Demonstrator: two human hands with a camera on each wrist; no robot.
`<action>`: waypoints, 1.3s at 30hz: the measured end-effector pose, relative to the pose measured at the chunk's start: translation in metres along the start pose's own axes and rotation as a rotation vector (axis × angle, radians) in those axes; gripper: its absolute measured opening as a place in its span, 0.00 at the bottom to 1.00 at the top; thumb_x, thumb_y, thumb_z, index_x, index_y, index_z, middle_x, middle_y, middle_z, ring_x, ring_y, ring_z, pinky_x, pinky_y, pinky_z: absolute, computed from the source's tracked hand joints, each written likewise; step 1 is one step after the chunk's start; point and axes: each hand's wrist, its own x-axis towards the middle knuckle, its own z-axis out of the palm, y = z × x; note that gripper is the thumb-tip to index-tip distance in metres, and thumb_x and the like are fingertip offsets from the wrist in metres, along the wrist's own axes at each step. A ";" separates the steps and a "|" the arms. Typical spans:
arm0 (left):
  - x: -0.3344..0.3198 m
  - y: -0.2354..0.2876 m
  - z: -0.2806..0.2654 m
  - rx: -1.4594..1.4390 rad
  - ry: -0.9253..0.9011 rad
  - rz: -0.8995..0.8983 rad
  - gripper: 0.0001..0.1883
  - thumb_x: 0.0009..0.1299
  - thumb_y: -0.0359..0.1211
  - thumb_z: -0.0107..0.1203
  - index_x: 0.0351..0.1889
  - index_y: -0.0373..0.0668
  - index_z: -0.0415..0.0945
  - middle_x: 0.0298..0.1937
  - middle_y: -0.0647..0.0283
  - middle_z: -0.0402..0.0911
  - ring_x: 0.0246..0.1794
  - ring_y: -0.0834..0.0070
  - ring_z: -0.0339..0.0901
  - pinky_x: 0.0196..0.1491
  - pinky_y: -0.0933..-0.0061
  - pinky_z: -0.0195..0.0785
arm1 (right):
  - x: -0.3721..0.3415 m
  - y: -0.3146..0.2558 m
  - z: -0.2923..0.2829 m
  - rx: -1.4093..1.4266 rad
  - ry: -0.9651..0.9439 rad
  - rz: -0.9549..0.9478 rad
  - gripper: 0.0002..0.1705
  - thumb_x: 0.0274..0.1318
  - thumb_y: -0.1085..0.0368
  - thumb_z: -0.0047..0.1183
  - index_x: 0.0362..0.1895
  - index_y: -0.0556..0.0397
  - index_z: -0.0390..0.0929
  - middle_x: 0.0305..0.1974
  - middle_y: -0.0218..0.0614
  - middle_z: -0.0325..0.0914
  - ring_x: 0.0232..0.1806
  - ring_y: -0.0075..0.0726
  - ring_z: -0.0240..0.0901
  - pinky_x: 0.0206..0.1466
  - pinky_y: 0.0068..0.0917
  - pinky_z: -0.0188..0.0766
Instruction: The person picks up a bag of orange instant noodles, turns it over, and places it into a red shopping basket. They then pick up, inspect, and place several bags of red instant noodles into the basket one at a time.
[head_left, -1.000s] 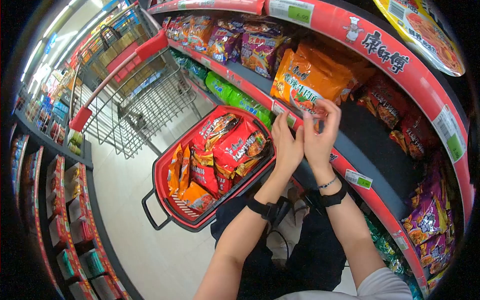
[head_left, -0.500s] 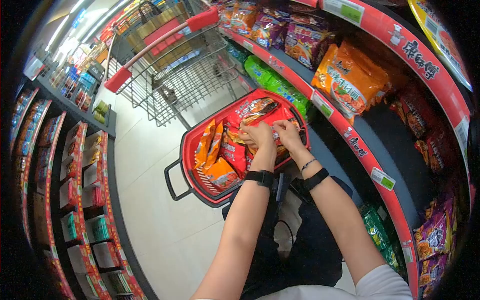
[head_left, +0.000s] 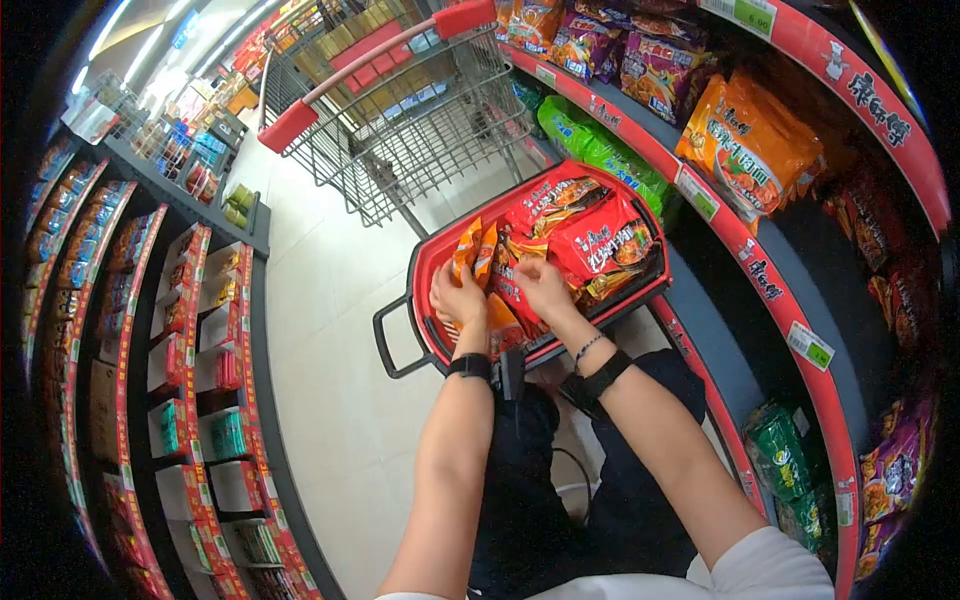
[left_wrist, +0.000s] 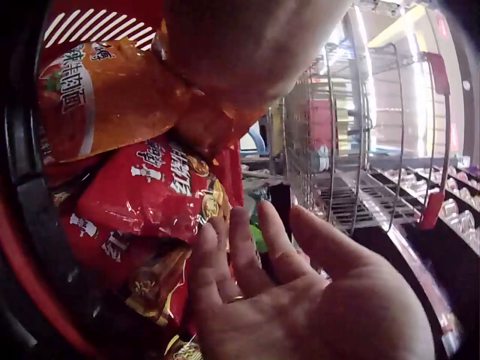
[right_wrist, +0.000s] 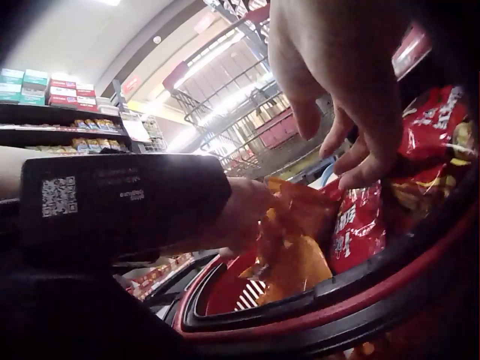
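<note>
In the head view my left hand lies against orange instant noodle packets, which stand at the left end of a red shopping basket. The orange packets hide its fingertips in the right wrist view, so I cannot tell whether they grip. My right hand hovers over the middle of the basket, beside red instant noodle packets. Its loosely bent fingers hang down with nothing between them in the right wrist view. Its palm faces the camera in the left wrist view.
A metal shopping cart stands beyond the basket. On the right, a shelf with a red edge holds an orange multipack and purple packets. Green packs lie lower down. Another stocked shelf runs along the left.
Both hands have left the orange multipack on the shelf and come down to the basket. Within the basket they have moved left, the left hand reaching the orange packets. The head view has turned leftward.
</note>
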 end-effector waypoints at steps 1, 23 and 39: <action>0.005 -0.003 -0.003 -0.052 0.020 -0.022 0.11 0.61 0.37 0.58 0.40 0.45 0.79 0.45 0.62 0.79 0.53 0.61 0.70 0.56 0.59 0.57 | -0.003 -0.005 0.001 -0.014 -0.048 0.034 0.13 0.51 0.65 0.56 0.41 0.57 0.76 0.38 0.38 0.79 0.41 0.33 0.75 0.47 0.29 0.70; -0.076 0.134 -0.085 -0.764 -0.522 0.696 0.09 0.63 0.28 0.55 0.41 0.36 0.78 0.40 0.59 0.81 0.45 0.69 0.77 0.52 0.68 0.66 | -0.027 -0.086 -0.157 1.085 -0.347 0.352 0.18 0.54 0.62 0.47 0.49 0.56 0.71 0.45 0.41 0.77 0.44 0.38 0.75 0.51 0.38 0.72; -0.118 0.182 -0.058 -1.197 -0.850 0.127 0.12 0.73 0.35 0.46 0.45 0.35 0.72 0.40 0.68 0.78 0.39 0.85 0.72 0.43 0.82 0.65 | -0.073 -0.095 -0.248 0.890 -0.010 -0.233 0.21 0.64 0.61 0.44 0.59 0.56 0.65 0.54 0.32 0.71 0.55 0.27 0.67 0.59 0.27 0.62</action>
